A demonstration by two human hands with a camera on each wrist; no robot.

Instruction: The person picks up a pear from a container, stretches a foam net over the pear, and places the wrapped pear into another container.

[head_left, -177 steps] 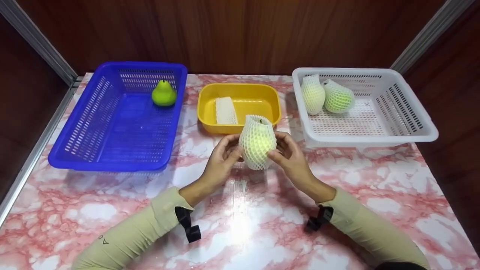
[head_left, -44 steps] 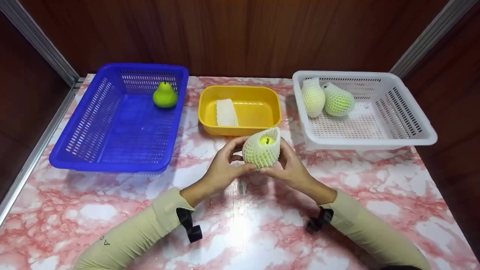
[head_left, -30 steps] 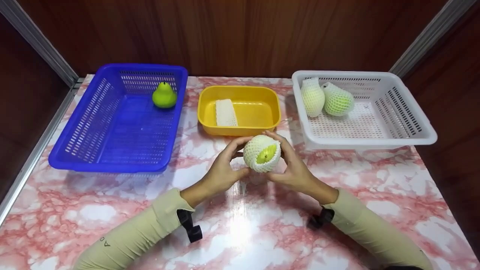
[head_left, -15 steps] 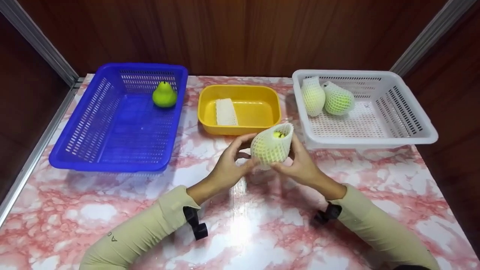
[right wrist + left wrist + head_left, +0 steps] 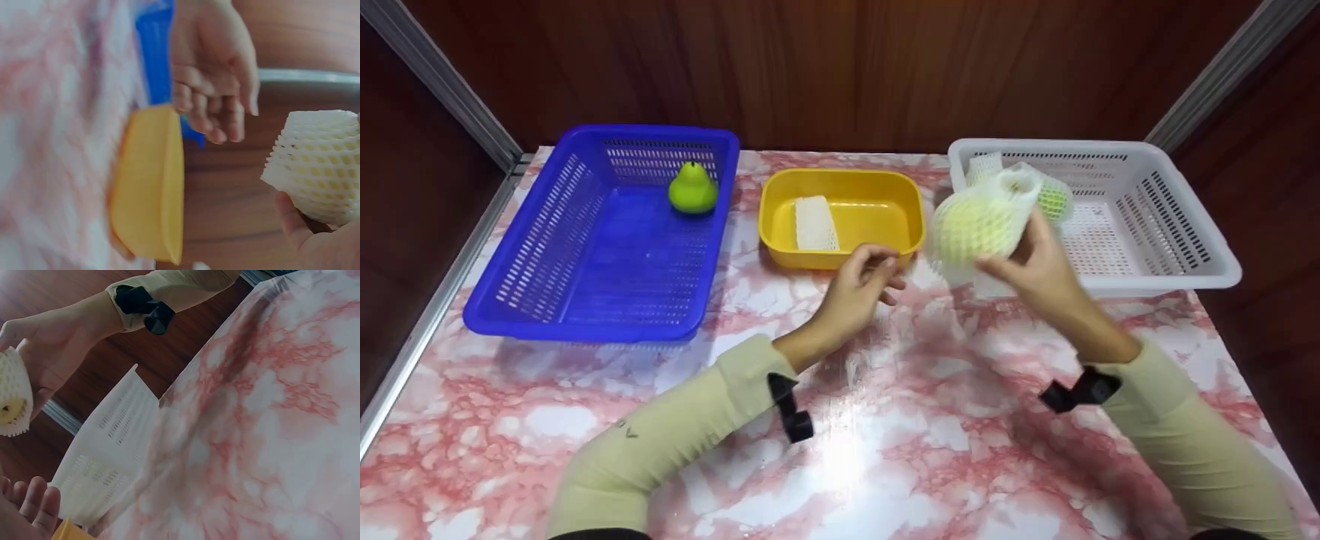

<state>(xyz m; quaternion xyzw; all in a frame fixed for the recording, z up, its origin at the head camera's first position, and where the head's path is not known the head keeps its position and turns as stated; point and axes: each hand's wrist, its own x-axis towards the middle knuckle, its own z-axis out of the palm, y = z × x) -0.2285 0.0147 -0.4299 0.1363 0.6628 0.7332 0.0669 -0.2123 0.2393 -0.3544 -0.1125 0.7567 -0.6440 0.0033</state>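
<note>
My right hand (image 5: pixel 1039 262) grips a pale yellow-green pear in a white foam net sleeve (image 5: pixel 975 225), in the air at the near left corner of the white basket (image 5: pixel 1102 282). The right wrist view shows the netted pear (image 5: pixel 323 166) with the thumb against it; motion blurs it in the head view. Loosely bent and holding nothing, my left hand (image 5: pixel 855 292) hovers by the near edge of the yellow bin (image 5: pixel 840 259). Two other netted pears lie inside the white basket; the nearer of them (image 5: pixel 1054 199) is partly covered by the held one.
A blue basket (image 5: pixel 585 330) on the left contains a bare green pear (image 5: pixel 692 187). One flat white foam net (image 5: pixel 814 223) lies in the yellow bin. Wooden panels (image 5: pixel 840 75) stand behind the marbled table (image 5: pixel 840 465).
Both hands turned and tilted the netted pear between them earlier. The left hand has since let go, while the right hand has carried it rightward to the white basket.
</note>
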